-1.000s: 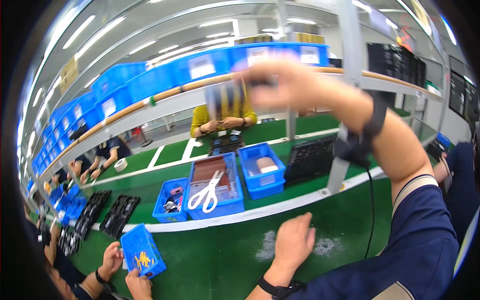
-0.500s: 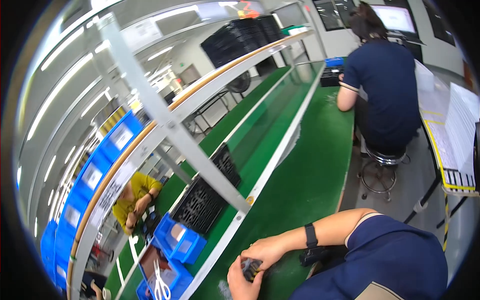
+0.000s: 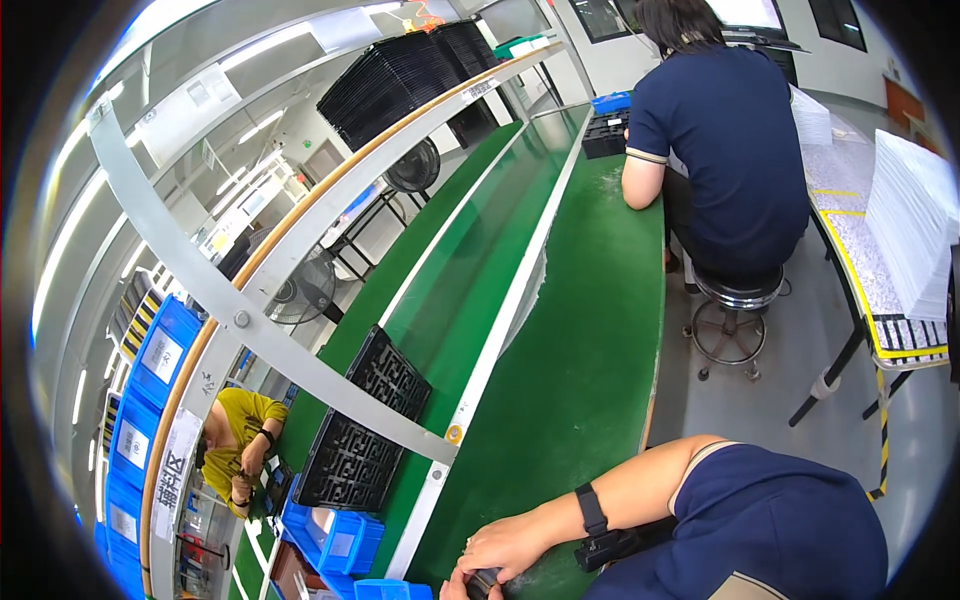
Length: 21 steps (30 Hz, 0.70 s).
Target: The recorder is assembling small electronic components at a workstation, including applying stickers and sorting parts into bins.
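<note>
Low in the head view, at the near end of the green work surface (image 3: 590,360), my two hands meet around a small dark block-like piece (image 3: 485,578). My right hand (image 3: 505,545) lies over its top with the fingers curled down onto it. Only some fingers of my left hand (image 3: 456,586) show at the lower edge, pressed against the piece's left side. Most of the piece is covered by my fingers, so its exact kind cannot be made out. A black strap (image 3: 591,508) with a dark device circles my right wrist.
Left of my hands stand blue bins (image 3: 350,542) and black patterned trays (image 3: 355,465) beside a metal rail. A slanting metal post (image 3: 300,365) crosses the left side. One co-worker (image 3: 715,150) sits on a stool ahead; another in yellow (image 3: 240,430) works across the line.
The view has swung, so my hands sit lower in the picture and the white scissors in the blue bin have left it. Both hands stay on the dark piece.
</note>
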Each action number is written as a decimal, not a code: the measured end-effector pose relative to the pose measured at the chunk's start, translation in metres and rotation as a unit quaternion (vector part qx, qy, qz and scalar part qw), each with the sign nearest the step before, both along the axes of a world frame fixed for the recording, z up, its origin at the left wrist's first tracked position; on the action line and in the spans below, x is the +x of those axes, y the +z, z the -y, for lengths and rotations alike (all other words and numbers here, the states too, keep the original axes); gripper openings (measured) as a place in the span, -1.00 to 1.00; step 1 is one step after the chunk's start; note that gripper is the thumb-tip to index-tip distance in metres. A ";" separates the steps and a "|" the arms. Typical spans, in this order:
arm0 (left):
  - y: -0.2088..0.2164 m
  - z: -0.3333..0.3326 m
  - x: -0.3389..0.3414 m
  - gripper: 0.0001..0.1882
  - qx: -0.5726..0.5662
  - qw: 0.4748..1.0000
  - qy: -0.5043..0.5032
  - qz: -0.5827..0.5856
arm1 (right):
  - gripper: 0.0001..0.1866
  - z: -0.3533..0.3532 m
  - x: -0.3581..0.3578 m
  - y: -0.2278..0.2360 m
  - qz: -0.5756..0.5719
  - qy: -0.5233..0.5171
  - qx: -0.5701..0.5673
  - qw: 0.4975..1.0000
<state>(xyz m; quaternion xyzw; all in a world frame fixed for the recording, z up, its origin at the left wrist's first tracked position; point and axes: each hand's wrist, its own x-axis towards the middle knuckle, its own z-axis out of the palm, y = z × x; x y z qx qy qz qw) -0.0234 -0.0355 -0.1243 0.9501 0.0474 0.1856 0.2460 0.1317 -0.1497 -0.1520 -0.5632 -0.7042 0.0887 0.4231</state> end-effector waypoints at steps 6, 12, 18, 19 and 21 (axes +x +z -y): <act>0.007 0.000 -0.003 -0.60 -0.010 1.000 0.008 -0.028 | -0.64 -0.001 0.002 0.001 0.015 -0.027 -0.027 0.999; 0.003 -0.012 -0.001 -0.34 -0.068 0.998 0.000 -0.016 | -0.63 -0.007 0.011 -0.005 0.044 -0.046 0.045 0.997; -0.008 -0.011 0.000 -0.22 -0.185 0.979 0.018 -0.084 | -0.59 -0.005 0.000 -0.002 0.058 -0.024 0.019 0.998; -0.012 -0.013 0.000 -0.23 -0.184 0.980 0.013 -0.071 | -0.60 -0.001 0.000 0.001 0.055 -0.019 0.029 0.998; -0.010 -0.011 0.003 -0.30 -0.190 0.980 0.017 -0.062 | -0.65 0.000 0.003 -0.001 0.035 -0.024 0.040 0.998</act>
